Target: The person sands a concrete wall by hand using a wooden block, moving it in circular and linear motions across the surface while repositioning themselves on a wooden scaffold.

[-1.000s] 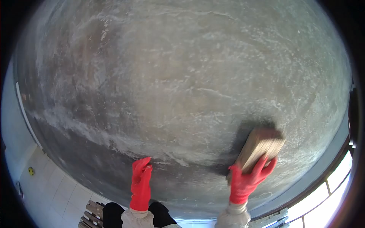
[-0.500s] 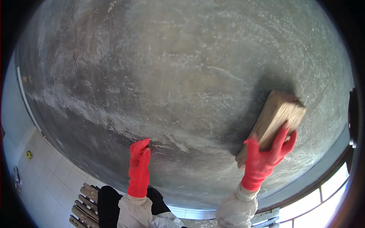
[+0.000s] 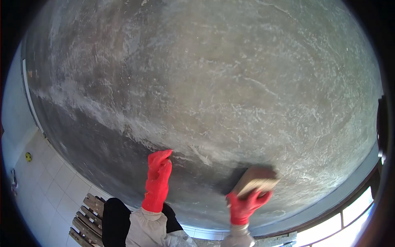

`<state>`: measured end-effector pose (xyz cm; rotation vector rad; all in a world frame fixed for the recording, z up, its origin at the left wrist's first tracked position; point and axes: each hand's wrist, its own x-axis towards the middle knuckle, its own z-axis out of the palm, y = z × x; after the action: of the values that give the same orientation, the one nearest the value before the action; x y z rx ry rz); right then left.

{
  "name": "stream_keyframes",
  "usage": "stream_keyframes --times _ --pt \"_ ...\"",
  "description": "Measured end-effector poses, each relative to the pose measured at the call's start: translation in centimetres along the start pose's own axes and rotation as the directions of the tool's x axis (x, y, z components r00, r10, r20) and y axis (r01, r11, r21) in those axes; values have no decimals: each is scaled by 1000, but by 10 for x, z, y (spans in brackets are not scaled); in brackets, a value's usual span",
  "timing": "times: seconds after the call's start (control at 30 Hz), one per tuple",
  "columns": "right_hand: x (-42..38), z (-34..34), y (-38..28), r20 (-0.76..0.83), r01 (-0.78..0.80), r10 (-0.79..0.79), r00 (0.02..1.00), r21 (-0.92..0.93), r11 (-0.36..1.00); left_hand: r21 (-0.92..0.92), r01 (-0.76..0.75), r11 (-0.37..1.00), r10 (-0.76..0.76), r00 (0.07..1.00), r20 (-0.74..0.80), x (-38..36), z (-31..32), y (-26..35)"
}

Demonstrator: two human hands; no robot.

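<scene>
A grey plastered wall [image 3: 197,82], streaked with pale marks, fills most of the view. My right hand [image 3: 243,206], in a red glove, grips a wooden block [image 3: 256,179] whose face lies against the lower wall. Motion blurs the block slightly, and its underside is hidden. Further left, my left hand [image 3: 157,179], also gloved in red, is raised near the wall with its fingers curled together. Whether those fingers hold anything small, or touch the wall, I cannot make out.
Slatted wooden planks [image 3: 88,222] lie below at the left beside my dark-trousered leg [image 3: 115,220]. White floor tiles [image 3: 51,181] extend at the lower left, with a small yellow ball [image 3: 28,157] on them. A bright window [image 3: 329,228] is at the lower right.
My right hand has swept the wooden block down and to the left along the wall. The left hand keeps its curled pose, and the view has shifted slightly.
</scene>
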<state>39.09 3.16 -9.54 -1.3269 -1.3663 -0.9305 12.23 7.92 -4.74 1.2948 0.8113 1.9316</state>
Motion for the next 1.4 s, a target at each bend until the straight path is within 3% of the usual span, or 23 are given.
stream_keyframes --times 0.13,0.23,0.33,0.4,0.43,0.47,0.5,0.57,0.6,0.67,0.77,0.87,0.93,0.97,1.03,1.07,1.1,1.17,1.23,1.27,1.33,1.4 --pt "159 -29 -15 -115 -83 81 990 -18 996 27 62 998 -62 998 -22 -1 1 2" --pt "172 -27 -14 -176 -100 94 980 -22 995 5 23 1000 -23 1000 -4 -2 -2 -2" --pt "98 -12 -13 -145 -93 90 985 -16 996 34 13 999 -13 1000 7 -1 -3 6" --pt "-7 7 0 -61 -111 109 992 -28 993 39 -18 999 18 1000 -3 -1 -3 3" --pt "-58 20 1 -39 -161 165 986 90 983 43 -36 998 36 999 11 0 -3 1" --pt "-117 31 23 178 -441 403 898 386 811 62 -38 997 39 999 -12 -1 -2 -1" --pt "-116 33 20 201 -443 395 897 404 800 50 -38 998 38 999 1 -2 -1 -2" --pt "-98 27 11 109 -187 166 980 220 958 68 -43 997 44 999 -13 -1 -1 -1" --pt "-45 16 -13 27 -45 42 999 108 993 45 -25 999 24 1000 7 -1 -1 1" --pt "48 7 -33 -82 43 -42 996 16 999 35 5 999 -6 1000 15 -2 -3 5" --pt "161 -12 -63 -148 20 -24 989 -33 999 58 -53 997 51 998 37 -5 -4 7" --pt "172 -9 -74 -207 -43 25 978 -82 996 -18 -102 995 103 994 34 -9 -10 -1" --pt "116 6 -71 -190 -94 83 978 -46 995 -26 -123 992 124 992 35 -17 -17 -9" --pt "75 16 -69 -193 -27 18 981 -40 999 -13 -133 991 134 991 25 -21 -22 -10" --pt "-38 48 -51 -127 -23 21 992 -17 1000 -63 49 997 -48 999 19 -31 -32 -12" --pt "-86 54 -52 -42 -48 50 998 42 998 -52 49 997 -48 999 15 -35 -37 -14" --pt "-101 45 -66 96 -49 39 995 101 994 -25 109 994 -108 993 53 -39 -42 -15" --pt "-102 42 -70 66 35 -39 997 56 998 12 166 986 -166 982 94 -44 -46 -18" --pt "-45 46 -78 -26 43 -40 999 123 991 -34 264 964 -254 949 186 -50 -44 -13" --pt "1 40 -90 -71 65 -60 996 72 995 -25 268 963 -259 947 188 -52 -41 -10" --pt "90 22 -108 -124 58 -55 991 22 998 4 104 995 -102 963 251 -54 -40 -5" --pt "142 15 -124 -166 -31 34 986 20 999 18 108 994 -109 957 269 -59 -47 -3"
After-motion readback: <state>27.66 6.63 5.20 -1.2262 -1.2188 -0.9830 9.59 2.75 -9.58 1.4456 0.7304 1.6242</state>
